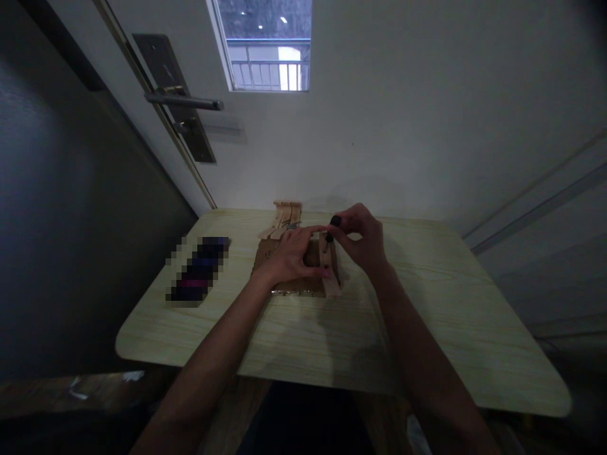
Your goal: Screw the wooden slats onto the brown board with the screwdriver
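My right hand [363, 237] is closed in a pinch round a small screwdriver [329, 237] with a black handle. The tool stands nearly upright, its metal tip down at a light wooden strip [332, 284]. That strip lies along the right edge of a brown cardboard piece [298, 285]. My left hand [294, 253] rests spread over the cardboard, its thumb on the strip and its index finger close to the screwdriver. Behind my left hand lie more wooden strips [287, 208] with several thin screws or nails [290, 225] on them.
The pale wood-grain table [417, 303] stands against a white door [403, 114] with a metal handle [184, 101] and a small window [268, 47]. A pixelated dark object [202, 268] lies on the table at the left. A dark panel [85, 221] rises beyond the left edge.
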Available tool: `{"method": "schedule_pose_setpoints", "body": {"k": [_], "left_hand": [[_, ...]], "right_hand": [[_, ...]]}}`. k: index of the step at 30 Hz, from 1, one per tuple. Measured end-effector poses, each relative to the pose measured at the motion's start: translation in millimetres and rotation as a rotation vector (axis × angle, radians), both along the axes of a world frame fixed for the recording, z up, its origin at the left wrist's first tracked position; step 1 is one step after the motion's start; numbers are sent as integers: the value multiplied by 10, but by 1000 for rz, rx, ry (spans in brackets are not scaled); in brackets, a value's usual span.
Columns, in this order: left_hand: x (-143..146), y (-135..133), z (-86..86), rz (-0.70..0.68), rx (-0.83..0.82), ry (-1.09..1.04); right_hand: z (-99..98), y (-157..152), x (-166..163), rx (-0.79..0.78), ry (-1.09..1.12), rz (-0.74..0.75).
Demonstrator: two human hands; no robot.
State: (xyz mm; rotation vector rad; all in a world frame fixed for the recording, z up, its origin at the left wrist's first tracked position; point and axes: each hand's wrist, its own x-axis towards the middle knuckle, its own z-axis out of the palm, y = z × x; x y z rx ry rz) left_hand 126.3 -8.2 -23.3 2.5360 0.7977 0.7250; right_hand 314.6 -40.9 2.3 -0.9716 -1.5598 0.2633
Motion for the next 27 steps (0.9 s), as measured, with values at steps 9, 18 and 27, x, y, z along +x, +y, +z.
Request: {"method": "schedule_pose_setpoints", "body": {"k": [9, 18, 27], "left_hand": [[7, -2, 0, 20, -10, 17], [-2, 34, -73, 16, 18, -6], [2, 17, -37, 38, -10, 16]], "right_hand": [[-1, 17, -35, 12, -45, 12], [8, -24, -5, -75, 44, 231], [-10, 26, 58, -152, 148, 259]]}}
